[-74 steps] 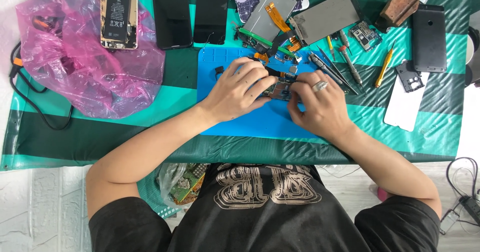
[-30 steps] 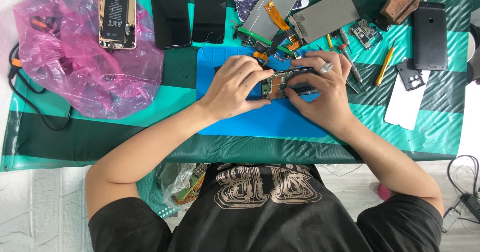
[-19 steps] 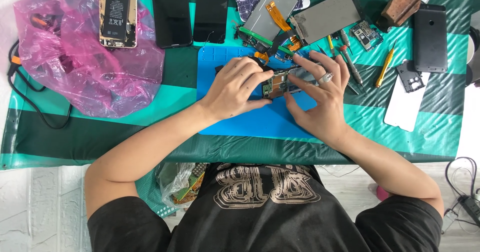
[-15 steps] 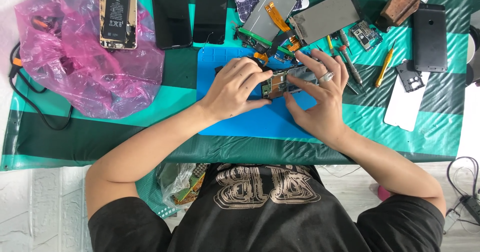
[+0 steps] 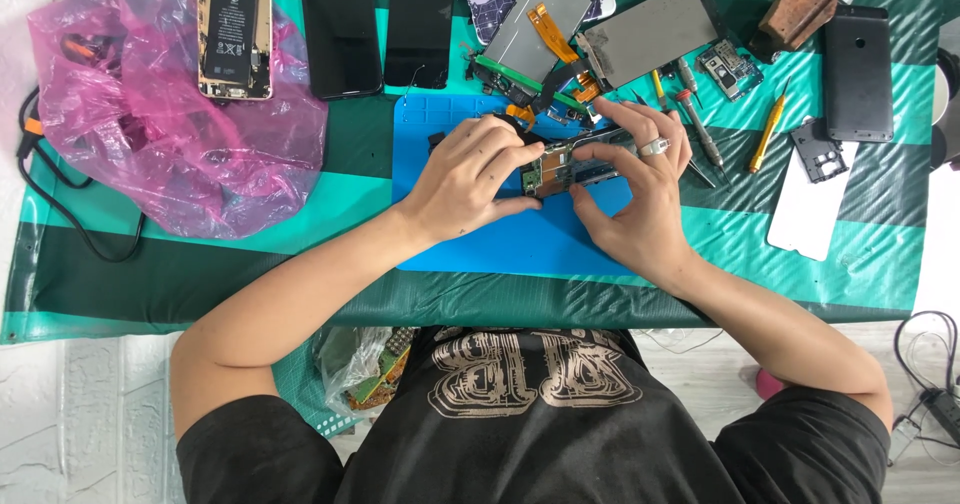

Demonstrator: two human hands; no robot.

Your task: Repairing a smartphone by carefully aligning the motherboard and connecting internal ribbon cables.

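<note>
Both hands grip an opened phone over the blue mat
Left hand (image 5: 470,174) and right hand (image 5: 635,199) curl closed around the opened phone (image 5: 575,162) above the blue mat (image 5: 500,239)

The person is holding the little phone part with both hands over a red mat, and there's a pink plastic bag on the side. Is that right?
Almost. The mat is blue, not red, as the head view shows. The rest holds: the left hand and right hand both hold the small phone part over it, and the pink plastic bag lies off to the side.
</note>
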